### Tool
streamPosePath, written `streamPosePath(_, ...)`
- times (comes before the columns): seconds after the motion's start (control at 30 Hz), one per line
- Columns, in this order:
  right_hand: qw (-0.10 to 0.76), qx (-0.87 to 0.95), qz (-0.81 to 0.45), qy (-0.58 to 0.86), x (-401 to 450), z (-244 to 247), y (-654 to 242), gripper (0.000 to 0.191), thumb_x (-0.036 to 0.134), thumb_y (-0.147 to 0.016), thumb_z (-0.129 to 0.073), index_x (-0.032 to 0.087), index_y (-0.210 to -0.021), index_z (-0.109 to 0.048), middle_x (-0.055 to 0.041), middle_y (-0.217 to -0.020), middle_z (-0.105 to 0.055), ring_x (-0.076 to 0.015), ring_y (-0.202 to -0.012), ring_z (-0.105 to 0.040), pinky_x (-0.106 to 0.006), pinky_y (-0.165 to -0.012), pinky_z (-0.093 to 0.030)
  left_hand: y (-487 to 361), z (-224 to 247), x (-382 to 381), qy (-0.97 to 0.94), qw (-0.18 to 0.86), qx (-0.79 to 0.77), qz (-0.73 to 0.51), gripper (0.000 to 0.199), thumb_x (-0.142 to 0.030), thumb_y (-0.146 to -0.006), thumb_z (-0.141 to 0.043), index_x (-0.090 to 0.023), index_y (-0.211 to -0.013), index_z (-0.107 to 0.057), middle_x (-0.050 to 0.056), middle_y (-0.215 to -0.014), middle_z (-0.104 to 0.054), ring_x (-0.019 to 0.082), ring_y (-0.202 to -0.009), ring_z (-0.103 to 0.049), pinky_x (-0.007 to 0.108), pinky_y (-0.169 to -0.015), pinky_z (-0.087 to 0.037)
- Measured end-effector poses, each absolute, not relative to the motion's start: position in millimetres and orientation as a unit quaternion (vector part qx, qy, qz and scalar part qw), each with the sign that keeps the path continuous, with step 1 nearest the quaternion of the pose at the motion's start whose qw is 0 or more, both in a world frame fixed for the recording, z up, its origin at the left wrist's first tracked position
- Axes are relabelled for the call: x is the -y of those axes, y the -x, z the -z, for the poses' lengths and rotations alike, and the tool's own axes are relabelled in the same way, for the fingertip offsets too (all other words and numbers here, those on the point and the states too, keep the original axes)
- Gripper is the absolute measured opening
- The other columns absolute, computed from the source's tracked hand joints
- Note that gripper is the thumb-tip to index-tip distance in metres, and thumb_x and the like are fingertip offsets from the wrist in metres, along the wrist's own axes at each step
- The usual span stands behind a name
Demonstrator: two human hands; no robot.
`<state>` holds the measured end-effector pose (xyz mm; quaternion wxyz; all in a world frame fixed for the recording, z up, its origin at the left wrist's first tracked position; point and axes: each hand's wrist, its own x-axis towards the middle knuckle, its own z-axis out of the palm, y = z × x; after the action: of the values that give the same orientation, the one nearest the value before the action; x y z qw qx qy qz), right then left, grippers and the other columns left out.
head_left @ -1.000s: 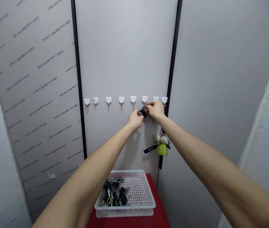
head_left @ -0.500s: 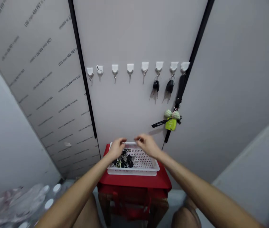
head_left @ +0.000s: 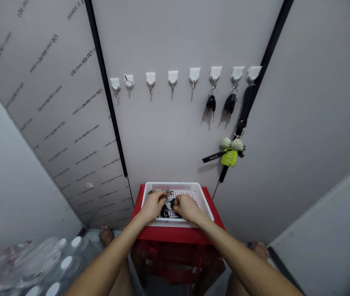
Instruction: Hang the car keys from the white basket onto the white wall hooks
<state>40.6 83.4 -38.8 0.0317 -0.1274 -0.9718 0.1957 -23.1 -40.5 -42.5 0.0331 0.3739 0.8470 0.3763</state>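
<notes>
A white plastic basket (head_left: 209,205) holds several bunches of keys (head_left: 164,211), black fobs among them. Both of my hands are inside it. My right hand (head_left: 187,207) pinches a dark key fob (head_left: 172,202) between thumb and fingers. Just across from it, my left hand (head_left: 154,204) is closed, fingertips bent in beside the same keys; what they grip is hidden. On the wall above, black car keys (head_left: 212,102) and a second black set (head_left: 230,103) hang from white hooks (head_left: 215,75). A lime-green key case (head_left: 229,158) with a bow and black tag hangs at the right on a black strap.
The basket stands on a red-covered stool (head_left: 177,235) against the wall. Several other white hooks (head_left: 172,77) on the left carry no keys. Capped plastic bottles (head_left: 70,265) and clear wrapping stand on the floor at the lower left. Side panels close in both flanks.
Both hands have come down into the basket and closer together. My right hand has taken hold of a dark key fob. The camera view has shifted a little.
</notes>
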Motion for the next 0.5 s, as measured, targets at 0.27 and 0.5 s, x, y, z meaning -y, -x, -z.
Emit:
streamPosePath(0.27, 0.054, 0.935, -0.343, 0.07, -96, 36, -44, 0.011, 0.015, -0.057, -0.042, 0.015, -0.054, -0.052, 0.0007, -0.048, -0.05, -0.0075, -0.046, -0.043, -0.017, -0.046, -0.03, 23, 43, 42, -0.382, 0.037, -0.835, -0.394, 0.026, -0.012, -0.064, -0.04, -0.016, -0.086, -0.053, 0.004, -0.087, -0.057, 0.013, -0.081, -0.05, 0.024, -0.075, -0.038)
streamPosePath(0.5, 0.069, 0.881, -0.468, 0.001, -106, 7, -45, 0.012, 0.024, -0.062, -0.043, 0.013, -0.061, -0.049, 0.0037, -0.049, -0.044, -0.0061, -0.045, -0.039, -0.017, -0.045, -0.032, 8, 27, 37, -0.431, 0.053, -0.77, -0.468, 0.049, -0.013, -0.056, -0.051, -0.015, -0.104, -0.042, 0.006, -0.109, -0.045, 0.016, -0.1, -0.038, 0.029, -0.088, -0.027)
